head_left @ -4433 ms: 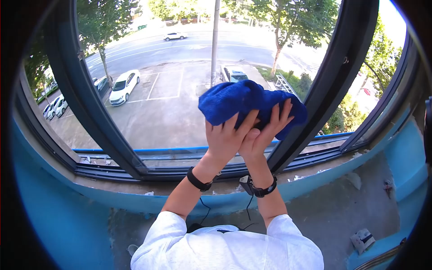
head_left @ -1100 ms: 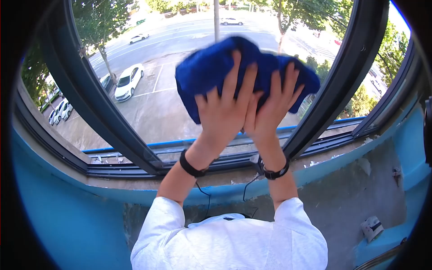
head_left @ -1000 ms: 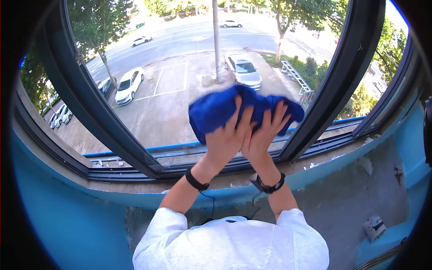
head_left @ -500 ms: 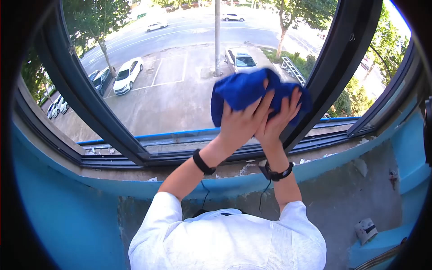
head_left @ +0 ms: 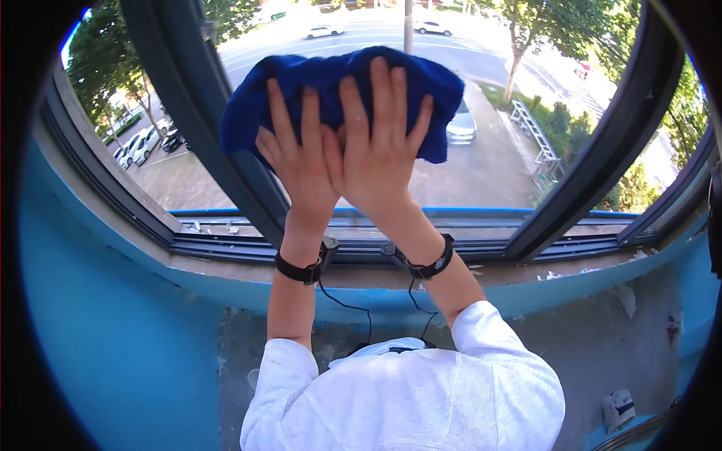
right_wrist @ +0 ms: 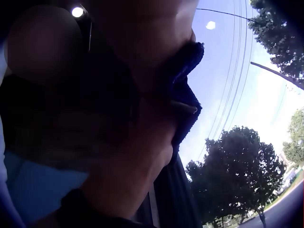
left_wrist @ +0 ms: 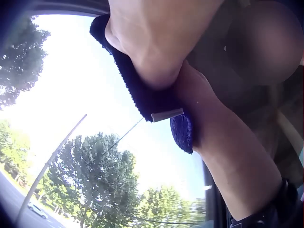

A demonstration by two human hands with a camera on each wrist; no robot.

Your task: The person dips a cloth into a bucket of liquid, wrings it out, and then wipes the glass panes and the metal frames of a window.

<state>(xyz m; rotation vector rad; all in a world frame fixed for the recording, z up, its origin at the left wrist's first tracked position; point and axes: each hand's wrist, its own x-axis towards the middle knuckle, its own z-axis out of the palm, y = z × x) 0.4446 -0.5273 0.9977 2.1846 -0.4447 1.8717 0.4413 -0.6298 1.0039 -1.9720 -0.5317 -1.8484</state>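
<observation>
A wide dark-framed glass window (head_left: 496, 158) fills the head view. Its slanted dark metal mullion (head_left: 218, 143) runs down to the bottom track, and a car park and trees show beyond the pane. Below runs a bright blue painted wall (head_left: 113, 323) topped by a grey concrete sill (head_left: 226, 272). You stand close against it in a white long-sleeved shirt (head_left: 406, 398), both arms raised. The thick dark blue terry cloth (head_left: 331, 75) sits high on the window, spread flat across the mullion and the pane to its right. Your left grip (head_left: 301, 169) and right grip (head_left: 374, 154) press on it side by side, touching each other. Their fingers are straight and fanned upward, neither curled round the fabric. Both wrist views show the cloth's edge poking out beneath the heel of a hand, sky behind. A black band (head_left: 297, 269) circles your left wrist, a second black strap (head_left: 430, 264) your right. A small white packet (head_left: 620, 406) lies on the floor at lower right.
</observation>
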